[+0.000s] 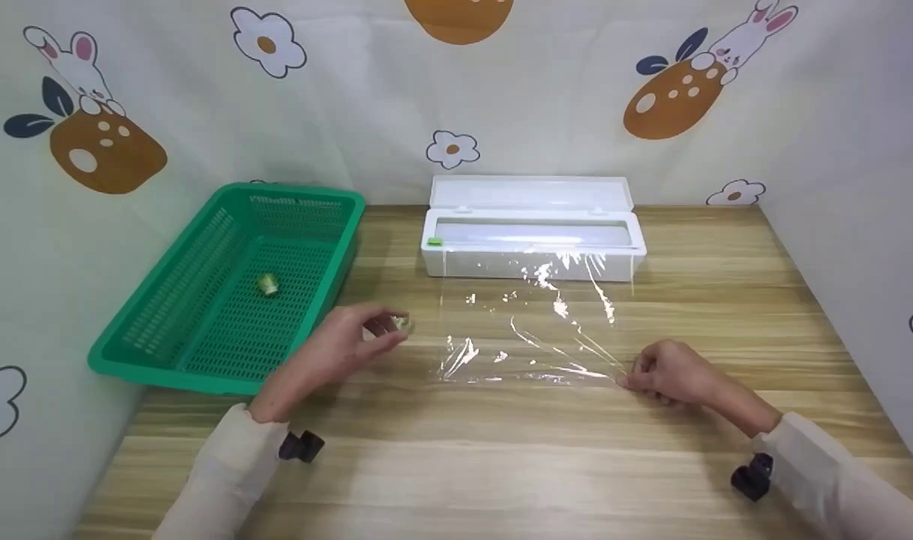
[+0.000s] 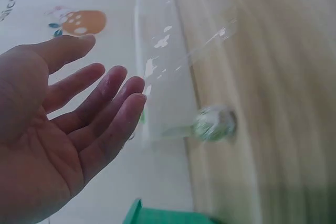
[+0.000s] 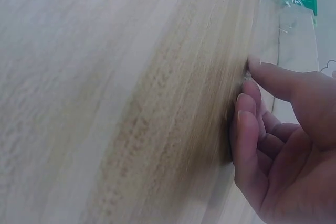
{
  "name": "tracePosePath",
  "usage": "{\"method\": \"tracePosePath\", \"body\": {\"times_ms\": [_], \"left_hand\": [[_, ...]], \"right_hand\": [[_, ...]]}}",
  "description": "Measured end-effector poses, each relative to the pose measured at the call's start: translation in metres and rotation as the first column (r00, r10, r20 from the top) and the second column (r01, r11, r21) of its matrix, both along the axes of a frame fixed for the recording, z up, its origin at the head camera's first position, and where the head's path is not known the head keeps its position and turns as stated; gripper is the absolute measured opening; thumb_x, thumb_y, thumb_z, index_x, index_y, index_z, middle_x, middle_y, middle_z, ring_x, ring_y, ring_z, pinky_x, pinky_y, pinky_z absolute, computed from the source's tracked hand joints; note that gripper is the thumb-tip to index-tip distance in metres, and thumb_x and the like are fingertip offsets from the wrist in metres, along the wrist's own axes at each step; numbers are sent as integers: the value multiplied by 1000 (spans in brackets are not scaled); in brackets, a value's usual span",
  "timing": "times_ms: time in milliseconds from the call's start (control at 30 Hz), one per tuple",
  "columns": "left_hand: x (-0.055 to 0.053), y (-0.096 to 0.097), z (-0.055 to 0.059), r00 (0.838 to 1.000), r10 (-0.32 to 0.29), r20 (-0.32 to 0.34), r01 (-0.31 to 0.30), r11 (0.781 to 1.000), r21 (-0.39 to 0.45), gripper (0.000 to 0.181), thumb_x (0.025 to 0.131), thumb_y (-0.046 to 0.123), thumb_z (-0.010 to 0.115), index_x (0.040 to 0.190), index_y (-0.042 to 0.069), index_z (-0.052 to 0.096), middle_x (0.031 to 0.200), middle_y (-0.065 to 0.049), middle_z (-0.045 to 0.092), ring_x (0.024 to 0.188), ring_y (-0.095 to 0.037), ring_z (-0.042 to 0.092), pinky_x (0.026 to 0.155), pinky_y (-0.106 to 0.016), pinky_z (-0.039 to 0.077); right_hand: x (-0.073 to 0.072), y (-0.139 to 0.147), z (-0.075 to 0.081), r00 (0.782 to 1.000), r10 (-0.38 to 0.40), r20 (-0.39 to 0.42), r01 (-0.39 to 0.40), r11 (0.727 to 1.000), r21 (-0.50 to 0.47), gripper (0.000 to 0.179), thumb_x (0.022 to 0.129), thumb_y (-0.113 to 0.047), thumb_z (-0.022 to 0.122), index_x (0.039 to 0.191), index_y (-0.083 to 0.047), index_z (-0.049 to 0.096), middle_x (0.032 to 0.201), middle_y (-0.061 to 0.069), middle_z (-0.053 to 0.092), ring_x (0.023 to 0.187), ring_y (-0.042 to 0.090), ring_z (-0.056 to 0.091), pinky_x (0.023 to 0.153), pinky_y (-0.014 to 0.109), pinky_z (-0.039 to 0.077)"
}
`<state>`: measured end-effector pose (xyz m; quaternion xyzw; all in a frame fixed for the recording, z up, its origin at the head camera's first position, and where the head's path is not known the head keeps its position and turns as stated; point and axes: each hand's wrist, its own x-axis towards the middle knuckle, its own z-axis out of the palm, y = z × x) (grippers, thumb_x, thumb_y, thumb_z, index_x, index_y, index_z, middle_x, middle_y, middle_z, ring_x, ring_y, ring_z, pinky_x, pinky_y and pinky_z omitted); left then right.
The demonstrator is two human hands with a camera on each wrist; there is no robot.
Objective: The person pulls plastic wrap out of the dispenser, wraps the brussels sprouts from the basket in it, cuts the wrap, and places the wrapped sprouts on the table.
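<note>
A sheet of clear plastic wrap (image 1: 531, 322) stretches forward from a white wrap dispenser box (image 1: 531, 265) over the table. My right hand (image 1: 670, 373) pinches its near right corner between thumb and fingertip, the other fingers curled in. My left hand (image 1: 351, 334) has its fingers spread and bent around a small round, pale green, shiny piece (image 1: 402, 324), left of the wrap. In the left wrist view that piece (image 2: 212, 123) sits on the table beyond the fingertips, apart from the palm.
A green slotted basket (image 1: 227, 386) stands at the left, with one small yellow-green and white piece (image 1: 267, 284) inside. The dispenser's lid (image 1: 531, 193) is raised, with a green slider (image 1: 434, 241) at its left front. Patterned cloth walls (image 1: 546, 90) enclose the table (image 1: 516, 457).
</note>
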<state>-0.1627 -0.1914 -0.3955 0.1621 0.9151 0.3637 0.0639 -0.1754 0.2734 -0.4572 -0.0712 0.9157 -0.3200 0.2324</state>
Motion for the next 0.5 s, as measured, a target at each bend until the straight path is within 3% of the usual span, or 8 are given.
{"method": "tracePosePath", "body": {"times_ms": [100, 233, 500], "left_hand": [[-4, -13, 15, 993, 114, 10, -115, 993, 28, 32, 97, 24, 67, 126, 11, 67, 108, -8, 74, 100, -22, 67, 79, -31, 56], [-10, -34, 29, 977, 210, -28, -207, 975, 85, 35, 99, 28, 64, 130, 11, 64, 112, -11, 72, 99, -21, 66, 75, -23, 54], [-25, -71, 36, 970, 237, -59, -215, 942, 259, 40, 99, 26, 64, 134, 5, 61, 118, -19, 68, 92, -7, 67, 73, -23, 60]], "right_hand": [[0, 0, -1, 1000, -4, 5, 4, 1000, -7, 30, 88, -33, 77, 80, -7, 64, 60, -1, 58, 48, 10, 52, 43, 25, 48], [-1, 1, -2, 1000, -1, 5, 1, 1000, -3, 31, 88, -33, 77, 82, -7, 62, 60, 0, 59, 48, 10, 52, 43, 26, 48], [-2, 3, -3, 1000, -10, 20, 10, 1000, 15, 34, 86, -37, 78, 84, -8, 60, 61, 2, 59, 47, 11, 51, 42, 26, 49]]}}
